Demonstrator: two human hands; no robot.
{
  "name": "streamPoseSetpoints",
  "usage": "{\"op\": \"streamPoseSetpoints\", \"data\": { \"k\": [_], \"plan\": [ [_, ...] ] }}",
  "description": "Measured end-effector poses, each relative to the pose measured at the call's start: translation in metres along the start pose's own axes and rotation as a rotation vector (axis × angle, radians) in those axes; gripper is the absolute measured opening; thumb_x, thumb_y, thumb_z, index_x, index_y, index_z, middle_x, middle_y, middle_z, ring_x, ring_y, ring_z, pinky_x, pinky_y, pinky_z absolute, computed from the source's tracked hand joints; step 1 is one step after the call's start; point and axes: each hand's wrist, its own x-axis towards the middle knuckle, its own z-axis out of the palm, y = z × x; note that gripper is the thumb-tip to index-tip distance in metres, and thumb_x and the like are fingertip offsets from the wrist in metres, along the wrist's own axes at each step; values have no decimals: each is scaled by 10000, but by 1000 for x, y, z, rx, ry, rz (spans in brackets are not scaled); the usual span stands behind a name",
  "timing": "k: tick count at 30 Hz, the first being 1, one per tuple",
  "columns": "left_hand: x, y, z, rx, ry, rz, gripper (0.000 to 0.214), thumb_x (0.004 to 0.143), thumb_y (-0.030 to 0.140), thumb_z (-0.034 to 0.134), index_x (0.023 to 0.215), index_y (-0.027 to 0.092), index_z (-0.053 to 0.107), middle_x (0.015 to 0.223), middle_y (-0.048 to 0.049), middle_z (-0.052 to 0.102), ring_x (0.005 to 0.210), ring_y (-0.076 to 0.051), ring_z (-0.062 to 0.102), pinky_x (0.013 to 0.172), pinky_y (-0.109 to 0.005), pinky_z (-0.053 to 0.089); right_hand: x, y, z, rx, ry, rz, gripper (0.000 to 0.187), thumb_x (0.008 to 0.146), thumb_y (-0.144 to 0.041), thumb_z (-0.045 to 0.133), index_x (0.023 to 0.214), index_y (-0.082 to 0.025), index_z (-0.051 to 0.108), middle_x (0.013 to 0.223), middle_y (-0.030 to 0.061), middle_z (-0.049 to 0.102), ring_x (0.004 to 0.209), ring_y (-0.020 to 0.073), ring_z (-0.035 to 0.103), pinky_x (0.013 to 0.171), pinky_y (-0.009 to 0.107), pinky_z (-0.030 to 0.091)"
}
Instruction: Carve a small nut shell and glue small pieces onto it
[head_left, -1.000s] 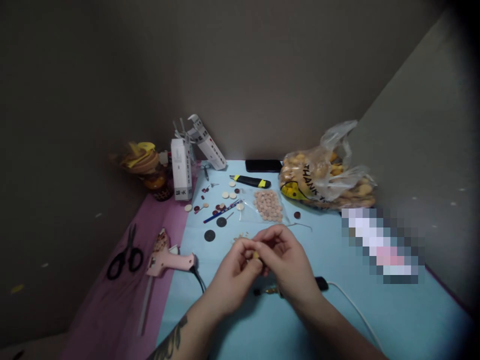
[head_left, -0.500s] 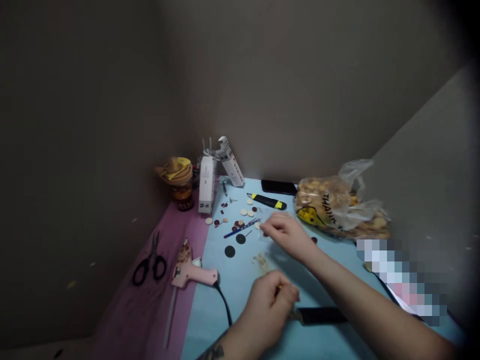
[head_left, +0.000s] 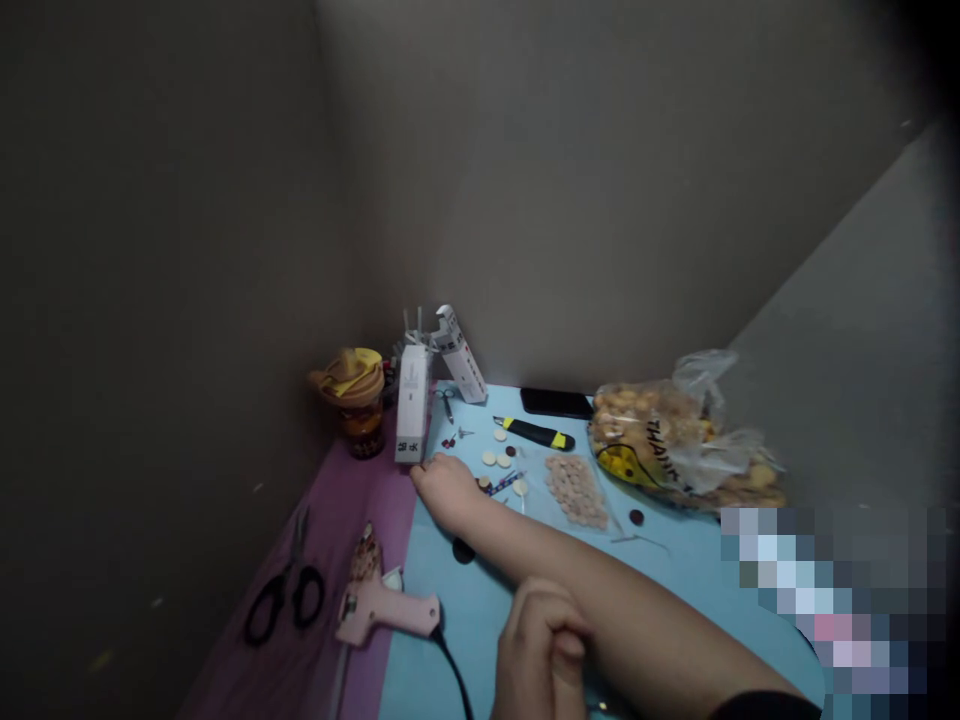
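My right hand (head_left: 450, 492) reaches across the blue table to its left side, close to the white box (head_left: 412, 405). Its fingers are bunched and point down at the table; whatever they touch is hidden. Under and around it lie white discs (head_left: 496, 460), a blue patterned stick (head_left: 504, 484) and a black disc (head_left: 463, 550), partly covered. My left hand (head_left: 541, 645) is held near the front with its fingers curled in and thumb bent over; what is inside cannot be made out. A clear bag of small pale pink pieces (head_left: 576, 490) lies beyond my right forearm.
On the pink strip at left are black-handled scissors (head_left: 289, 590), a pink glue gun (head_left: 386, 605) and a lidded cup (head_left: 356, 405). Farther back lie a black-and-yellow utility knife (head_left: 534, 432) and a black phone (head_left: 556, 403). A full plastic bag (head_left: 667, 440) sits at right.
My right hand has moved left, from beside the blue stick to near the white box, uncovering the bag of pale pieces. My left hand has dropped lower and turned upward. The view has tilted up.
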Motion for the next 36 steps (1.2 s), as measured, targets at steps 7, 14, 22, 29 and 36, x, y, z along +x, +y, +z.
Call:
{"op": "streamPoseSetpoints", "data": {
  "k": [7, 14, 22, 29, 36],
  "plan": [
    [5, 9, -11, -26, 33, -160, 321, 942, 464, 368, 836, 233, 564, 813, -55, 523, 739, -204, 485, 688, -336, 357, -17, 5, -20, 437, 172, 129, 193, 943, -264, 512, 951, -129, 649, 959, 76, 691, 879, 180, 654, 767, 335, 539],
    [13, 19, -11, -141, 29, -335, 214, 933, 422, 447, 883, 231, 530, 819, -11, 473, 628, -143, 411, 601, -281, 344, -136, 20, -57, 993, 415, 286, 285, 873, -390, 464, 776, -155, 593, 646, 23, 656, 569, 116, 592, 513, 207, 450],
    [23, 27, -9, -1, -104, -553, 298, 833, 490, 594, 863, 194, 605, 587, 46, 418, 549, -121, 353, 533, -255, 269, -215, 21, -57, 1224, 630, 476, 207, 748, -335, 647, 625, -180, 584, 541, -43, 539, 509, 95, 435, 504, 214, 358],
    [24, 22, -2, -119, -176, -741, 360, 761, 492, 674, 871, 154, 620, 545, 72, 374, 494, -77, 268, 472, -232, 181, -223, 22, -51, 1183, 554, 533, 198, 704, -338, 612, 579, -193, 559, 494, -54, 484, 474, 97, 401, 462, 220, 335],
    [24, 17, 4, -355, -136, -857, 268, 798, 403, 663, 860, 152, 592, 539, 92, 302, 495, -66, 208, 458, -208, 174, -223, 28, -42, 1198, 510, 540, 163, 727, -318, 589, 624, -194, 565, 529, -55, 500, 497, 93, 406, 467, 212, 335]
  ]
}}
